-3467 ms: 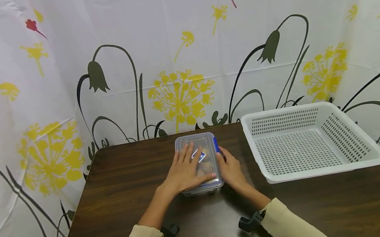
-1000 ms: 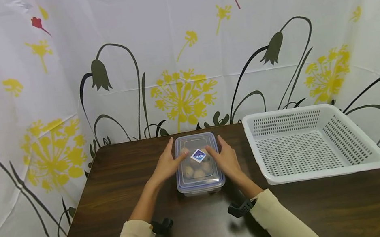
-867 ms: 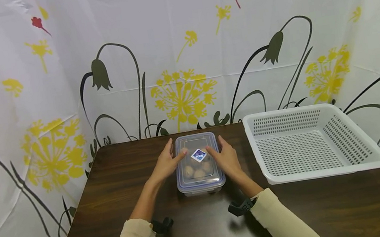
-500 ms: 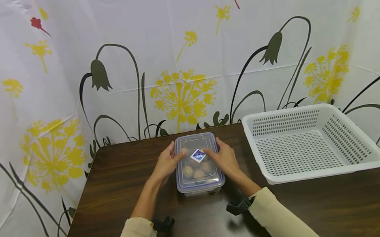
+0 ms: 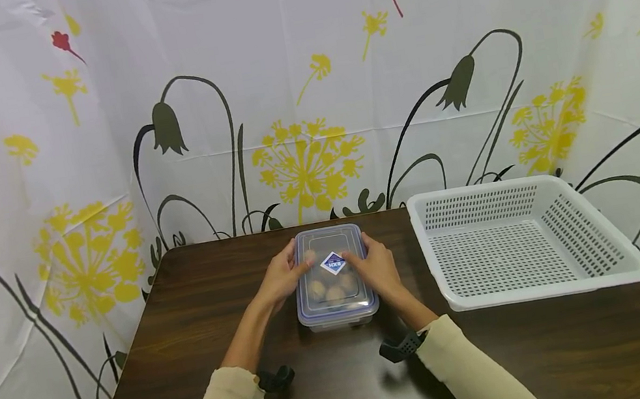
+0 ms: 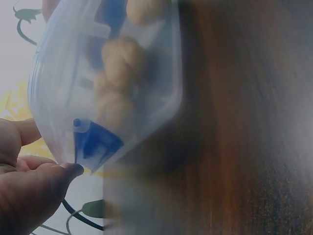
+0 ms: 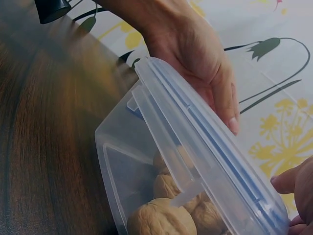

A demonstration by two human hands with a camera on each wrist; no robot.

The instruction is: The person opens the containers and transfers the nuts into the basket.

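Note:
A clear plastic food container (image 5: 339, 310) with a blue-edged lid sits on the table, the lid on it. Several walnuts (image 7: 161, 220) lie inside, and a blue-and-white diamond label (image 5: 333, 263) marks the lid's middle. My left hand (image 5: 279, 278) holds the left side, thumb over the lid. On the opposite side my right hand (image 5: 381, 269) grips likewise, its thumb beside the label. In the left wrist view, fingertips meet the lower end of a blue latch (image 6: 100, 142). The fingers beneath the lid's edges are hidden in the head view.
To the right stands a white perforated plastic basket (image 5: 539, 291) with nothing in it. The dark wooden table (image 5: 206, 354) ends at the back against a flower-printed curtain (image 5: 285, 46). Each wrist carries a black camera band (image 5: 401, 347).
At first my left hand lay flat on the lid and the right was at the blue latch. The left moved to the left side; both hands then closed in on the sides.

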